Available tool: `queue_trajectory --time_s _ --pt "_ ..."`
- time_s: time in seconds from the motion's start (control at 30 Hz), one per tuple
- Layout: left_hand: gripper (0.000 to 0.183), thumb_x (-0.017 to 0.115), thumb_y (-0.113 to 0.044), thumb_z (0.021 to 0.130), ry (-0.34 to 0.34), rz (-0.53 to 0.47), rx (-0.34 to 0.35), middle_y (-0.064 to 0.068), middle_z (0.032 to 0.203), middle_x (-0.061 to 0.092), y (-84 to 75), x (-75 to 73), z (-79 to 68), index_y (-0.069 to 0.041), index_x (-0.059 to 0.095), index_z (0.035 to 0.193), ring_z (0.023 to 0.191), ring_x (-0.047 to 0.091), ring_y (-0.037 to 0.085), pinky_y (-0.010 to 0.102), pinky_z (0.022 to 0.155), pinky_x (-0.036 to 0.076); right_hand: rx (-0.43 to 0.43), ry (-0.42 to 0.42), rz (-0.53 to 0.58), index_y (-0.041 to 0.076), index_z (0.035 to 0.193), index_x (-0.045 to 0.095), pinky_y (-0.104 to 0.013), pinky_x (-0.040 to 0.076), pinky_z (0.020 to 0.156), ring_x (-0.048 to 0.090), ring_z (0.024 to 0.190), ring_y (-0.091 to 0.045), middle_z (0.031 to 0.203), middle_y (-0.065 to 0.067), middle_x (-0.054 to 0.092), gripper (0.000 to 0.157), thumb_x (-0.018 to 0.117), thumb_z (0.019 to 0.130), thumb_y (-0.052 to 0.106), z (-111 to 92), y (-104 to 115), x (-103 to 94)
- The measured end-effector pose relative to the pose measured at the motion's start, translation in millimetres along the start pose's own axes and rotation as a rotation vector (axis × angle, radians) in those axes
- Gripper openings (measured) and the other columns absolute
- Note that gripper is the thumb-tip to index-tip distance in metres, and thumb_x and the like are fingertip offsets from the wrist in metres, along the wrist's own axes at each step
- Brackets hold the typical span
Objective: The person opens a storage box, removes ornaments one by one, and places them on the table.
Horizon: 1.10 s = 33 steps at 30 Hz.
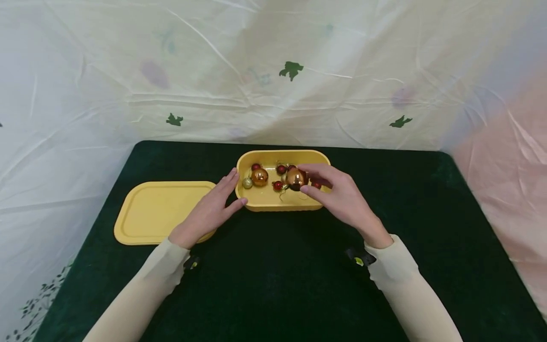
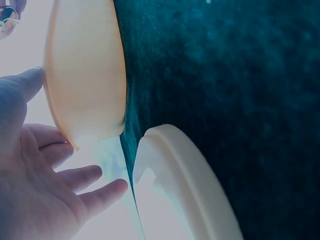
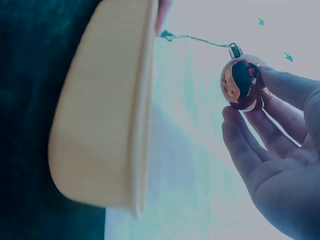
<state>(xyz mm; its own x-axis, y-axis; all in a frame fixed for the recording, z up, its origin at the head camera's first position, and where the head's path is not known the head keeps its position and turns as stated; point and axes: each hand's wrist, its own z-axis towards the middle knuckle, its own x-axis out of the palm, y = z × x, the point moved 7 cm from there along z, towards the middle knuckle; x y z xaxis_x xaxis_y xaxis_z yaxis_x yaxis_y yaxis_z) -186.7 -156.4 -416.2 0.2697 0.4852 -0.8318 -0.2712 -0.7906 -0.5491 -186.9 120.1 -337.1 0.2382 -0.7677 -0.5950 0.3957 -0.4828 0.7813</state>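
My right hand (image 1: 342, 194) pinches a shiny copper bauble (image 1: 296, 179) between thumb and fingertips, over the right half of a yellow box (image 1: 278, 208). In the right wrist view this bauble (image 3: 235, 82) is above the rim, and a thin string runs from its cap towards the box. Inside the box lie another copper bauble (image 1: 259, 177), a small gold ball (image 1: 247, 183) and several small red baubles (image 1: 278, 185), some partly hidden by the right hand. Fingers extended, my left hand (image 1: 207, 209) touches the box's left end with its thumb and fingertips.
A yellow lid (image 1: 158, 213) lies flat left of the box, partly under the left forearm and hand. Both rest on a dark green table cover (image 1: 273, 275). Behind the table hangs a pale patterned curtain (image 1: 342, 95).
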Motion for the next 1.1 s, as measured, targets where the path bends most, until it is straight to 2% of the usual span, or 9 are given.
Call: queue_trajectory --time_s 0.2,0.47,0.8,0.87,0.97,1.1 --pt "0.084 0.047 -0.060 0.105 0.001 0.004 0.001 0.002 0.174 0.005 -0.3 0.3 0.2 -0.014 0.016 0.167 0.159 0.013 0.031 0.054 0.125 0.019 -0.006 -0.090 0.025 0.017 0.141 0.062 -0.047 0.052 0.105 0.062 0.121 -0.018 0.137 -0.001 0.062 0.044 0.073 0.099 0.021 -15 -2 -26.0" --pt "0.083 0.049 -0.058 0.105 -0.001 -0.007 0.005 0.001 0.174 0.005 -1.1 -0.4 -0.3 -0.013 0.017 0.167 0.159 0.014 0.030 0.055 0.125 0.019 0.020 -0.202 0.008 0.019 0.145 0.061 -0.017 0.049 0.100 0.063 0.118 -0.013 0.137 0.001 0.062 0.048 0.073 0.099 0.015 -37 -10 -57.6" --pt "0.084 0.047 -0.060 0.105 0.016 -0.003 -0.008 -0.002 0.174 0.003 0.1 0.4 0.6 -0.015 0.015 0.167 0.159 0.013 0.027 0.054 0.125 0.020 0.086 -0.277 -0.055 0.013 0.144 0.061 -0.008 0.046 0.096 0.060 0.114 -0.002 0.134 -0.003 0.058 0.048 0.073 0.098 0.012 -59 -40 -83.5" --pt "0.084 0.047 -0.061 0.104 0.016 -0.005 -0.008 -0.002 0.174 0.002 0.2 0.1 0.6 -0.015 0.015 0.167 0.159 0.013 0.027 0.054 0.125 0.020 0.117 -0.276 -0.066 0.012 0.144 0.061 -0.007 0.046 0.095 0.060 0.115 -0.006 0.134 -0.003 0.058 0.047 0.073 0.098 0.014 -62 -48 -84.9" --pt "0.084 0.047 -0.061 0.104 0.018 -0.006 -0.008 -0.001 0.174 0.003 0.1 -0.4 0.4 -0.015 0.015 0.167 0.159 0.012 0.027 0.054 0.125 0.020 0.166 -0.259 -0.080 0.010 0.145 0.059 -0.005 0.045 0.094 0.061 0.120 -0.018 0.136 -0.007 0.056 0.048 0.072 0.099 0.019 -65 -62 -84.8" --pt "0.083 0.048 -0.058 0.105 0.011 0.001 -0.009 0.002 0.174 0.004 -1.1 -0.9 1.0 -0.013 0.016 0.167 0.159 0.013 0.029 0.055 0.124 0.021 0.192 -0.245 -0.112 0.007 0.146 0.057 -0.006 0.045 0.092 0.061 0.122 -0.033 0.136 -0.011 0.056 0.049 0.070 0.101 0.024 -69 -78 -83.5"
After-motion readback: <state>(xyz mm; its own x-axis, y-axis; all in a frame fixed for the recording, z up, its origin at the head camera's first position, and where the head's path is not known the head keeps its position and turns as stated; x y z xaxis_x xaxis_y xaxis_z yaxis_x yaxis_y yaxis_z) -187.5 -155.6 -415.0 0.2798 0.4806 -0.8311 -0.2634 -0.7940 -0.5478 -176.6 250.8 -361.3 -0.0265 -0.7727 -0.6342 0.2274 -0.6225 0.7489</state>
